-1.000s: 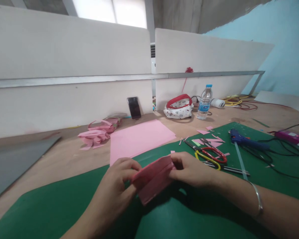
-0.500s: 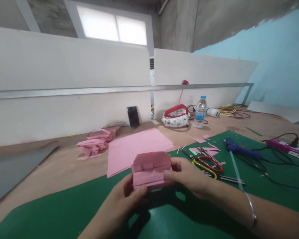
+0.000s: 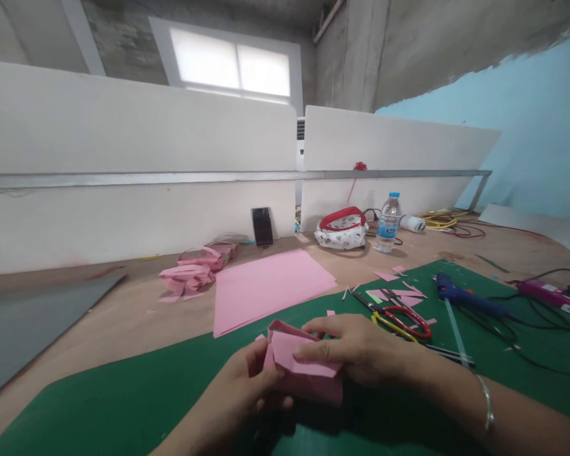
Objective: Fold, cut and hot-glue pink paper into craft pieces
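A small folded pink paper box (image 3: 304,373) is held between my two hands above the green cutting mat (image 3: 137,386). My left hand (image 3: 247,386) grips its left end, thumb in front and fingers beneath. With thumb and fingers, my right hand (image 3: 346,348) pinches the upper flap and right side. The box is tilted, and its underside is partly hidden by my fingers. Behind it lies a stack of pink paper sheets (image 3: 270,288). Right of my right hand are red-handled scissors (image 3: 408,322) and a yellow-handled pair (image 3: 392,328), among pink paper scraps (image 3: 411,300).
A blue glue gun (image 3: 465,297) with a glue stick and cables lies at the right, near a purple power strip (image 3: 553,297). Folded pink paper pieces (image 3: 190,275), a phone (image 3: 262,227), a white-and-red pouch (image 3: 342,233) and a water bottle (image 3: 387,225) stand farther back.
The pink paper box has been turned and lowered slightly, so a different face and flap show. My right hand has moved over its top. The view has shifted a little.
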Demonstrator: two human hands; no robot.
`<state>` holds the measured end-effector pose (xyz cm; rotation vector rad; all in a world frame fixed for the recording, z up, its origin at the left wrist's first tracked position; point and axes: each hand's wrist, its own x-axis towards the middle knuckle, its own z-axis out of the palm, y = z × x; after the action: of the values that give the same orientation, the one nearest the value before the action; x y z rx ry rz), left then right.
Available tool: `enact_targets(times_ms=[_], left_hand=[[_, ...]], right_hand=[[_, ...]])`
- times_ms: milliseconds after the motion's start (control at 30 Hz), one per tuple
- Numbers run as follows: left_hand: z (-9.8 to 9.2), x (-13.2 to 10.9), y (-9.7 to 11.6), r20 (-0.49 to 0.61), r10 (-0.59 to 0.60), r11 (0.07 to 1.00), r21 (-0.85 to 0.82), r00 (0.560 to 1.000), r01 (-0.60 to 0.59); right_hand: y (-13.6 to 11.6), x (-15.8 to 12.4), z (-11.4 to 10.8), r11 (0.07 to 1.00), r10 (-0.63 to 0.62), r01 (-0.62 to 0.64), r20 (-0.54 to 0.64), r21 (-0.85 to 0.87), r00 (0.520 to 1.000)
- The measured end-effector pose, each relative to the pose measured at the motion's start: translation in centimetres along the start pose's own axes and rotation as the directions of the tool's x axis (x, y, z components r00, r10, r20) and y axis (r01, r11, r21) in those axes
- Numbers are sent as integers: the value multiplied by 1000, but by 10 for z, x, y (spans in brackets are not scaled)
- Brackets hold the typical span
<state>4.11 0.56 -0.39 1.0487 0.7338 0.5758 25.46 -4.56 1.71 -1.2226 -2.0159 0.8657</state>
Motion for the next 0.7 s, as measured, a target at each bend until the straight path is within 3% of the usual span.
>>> enact_targets(times_ms=[100, 167, 300, 400, 533, 700], left_hand=[[-5, 2, -1, -37, 26, 1000, 10, 999, -26], [-6, 2, 1, -77, 48, 999, 10, 996, -47], [3, -2, 6, -127, 133, 989, -52, 983, -140], [11, -6, 2, -29, 210, 975, -69, 977, -211], [15, -8, -7, 100, 202, 978, 37, 974, -206], [13, -10, -1, -17, 255, 944, 222, 967, -245]], right_hand=[[-4, -1, -2, 974, -108, 130, 122, -186, 987], [-8, -2, -2, 961, -139, 166, 132, -220, 981], [-17, -1, 9, 991, -98, 98, 6, -95, 995], [-20, 0, 25, 998, 16, -21, -111, -51, 994], [-14, 0, 41, 998, 61, -63, -184, -8, 981], [-11, 1, 36, 997, 33, -52, -316, -51, 948]])
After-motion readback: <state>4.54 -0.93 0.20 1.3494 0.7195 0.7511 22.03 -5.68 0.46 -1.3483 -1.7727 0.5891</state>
